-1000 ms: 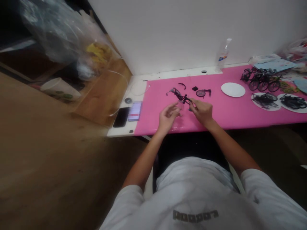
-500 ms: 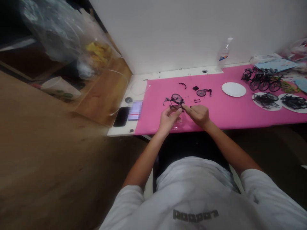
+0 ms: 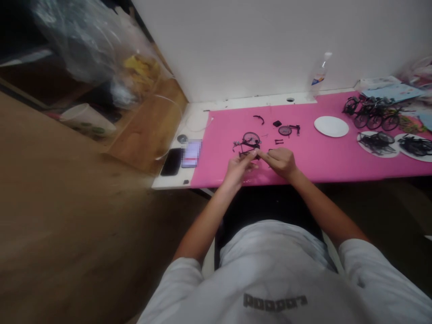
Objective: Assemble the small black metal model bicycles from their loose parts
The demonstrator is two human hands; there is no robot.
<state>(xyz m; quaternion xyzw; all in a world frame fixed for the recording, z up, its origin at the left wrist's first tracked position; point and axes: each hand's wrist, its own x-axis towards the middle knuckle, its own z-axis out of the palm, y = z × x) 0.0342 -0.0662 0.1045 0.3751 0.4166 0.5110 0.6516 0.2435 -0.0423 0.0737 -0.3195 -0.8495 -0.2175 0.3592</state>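
Observation:
A small black model bicycle (image 3: pixel 250 140), partly built with one wheel showing, is between my two hands just over the pink table cover (image 3: pixel 222 126). My left hand (image 3: pixel 239 168) pinches its near side from the left. From the right, the fingertips of my right hand (image 3: pixel 281 161) press against the same spot; the other fingers are curled in. Beyond the hands lie a loose wheel with a black frame part (image 3: pixel 286 130), a small black square piece (image 3: pixel 277 123), a curved black strip (image 3: pixel 258 119) and a small black bracket (image 3: pixel 279 141).
A white plate (image 3: pixel 331 126) lies to the right. Past it are two plates of black parts (image 3: pixel 377 141) and a row of model bicycles (image 3: pixel 373 114). A bottle (image 3: pixel 319 76) stands by the wall. Phones (image 3: pixel 171 162) lie at the left edge.
The bicycle has shifted slightly and turned in my fingers, and my fingertips have come closer together on it. The whole view has moved a little; the loose parts lie as before.

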